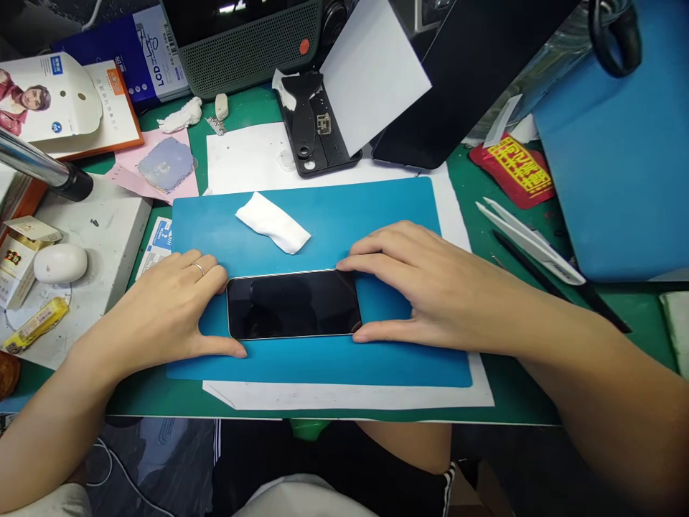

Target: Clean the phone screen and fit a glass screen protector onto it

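A smartphone [295, 305] with a dark screen lies flat, screen up, on a blue mat [323, 368]. At its left end, my left hand [166, 305] holds it by the corners, fingers curled at the upper one and thumb along the lower edge. My right hand [430, 287] grips the opposite end, fingertips on the upper right corner and thumb on the lower right one. A folded white wipe [273, 222] lies on the mat just above the phone.
Behind the mat stand a black phone-shaped holder [317, 133] and a grey-green device [250, 54]. Tweezers [530, 240] lie at right, near a red packet [514, 171]. Boxes [121, 54] and a white earbud case [60, 263] are at left. The table's front edge [334, 420] runs below.
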`<state>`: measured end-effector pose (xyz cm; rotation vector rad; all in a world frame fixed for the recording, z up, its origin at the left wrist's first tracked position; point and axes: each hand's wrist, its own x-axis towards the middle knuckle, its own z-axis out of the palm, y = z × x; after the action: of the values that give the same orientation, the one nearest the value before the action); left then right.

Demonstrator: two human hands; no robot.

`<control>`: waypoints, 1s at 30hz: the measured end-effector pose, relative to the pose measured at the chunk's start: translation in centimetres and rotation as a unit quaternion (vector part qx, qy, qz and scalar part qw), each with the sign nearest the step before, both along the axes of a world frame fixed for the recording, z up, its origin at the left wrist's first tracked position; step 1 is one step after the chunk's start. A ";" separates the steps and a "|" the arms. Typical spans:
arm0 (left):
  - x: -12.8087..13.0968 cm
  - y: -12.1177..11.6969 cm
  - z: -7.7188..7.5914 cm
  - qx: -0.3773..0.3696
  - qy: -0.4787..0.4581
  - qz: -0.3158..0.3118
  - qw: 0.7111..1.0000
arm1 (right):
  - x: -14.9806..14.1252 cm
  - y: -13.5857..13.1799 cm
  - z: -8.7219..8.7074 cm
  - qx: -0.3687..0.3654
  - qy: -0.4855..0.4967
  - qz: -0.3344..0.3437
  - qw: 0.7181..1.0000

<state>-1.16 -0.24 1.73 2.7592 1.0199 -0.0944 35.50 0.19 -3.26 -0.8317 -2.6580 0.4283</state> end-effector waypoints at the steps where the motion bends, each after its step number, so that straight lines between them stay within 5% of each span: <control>1: 0.0 0.0 0.0 0.001 -0.001 -0.001 1.000 | 0.0 0.0 0.0 0.001 0.000 0.000 1.000; 30: 0.6 -0.2 0.5 -0.041 0.006 0.028 0.999 | 0.0 0.0 -0.1 0.004 -0.002 -0.001 1.000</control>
<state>-0.59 -0.41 2.28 2.6575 1.0717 -0.1397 35.52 0.19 -3.32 -0.8342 -2.6609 0.4165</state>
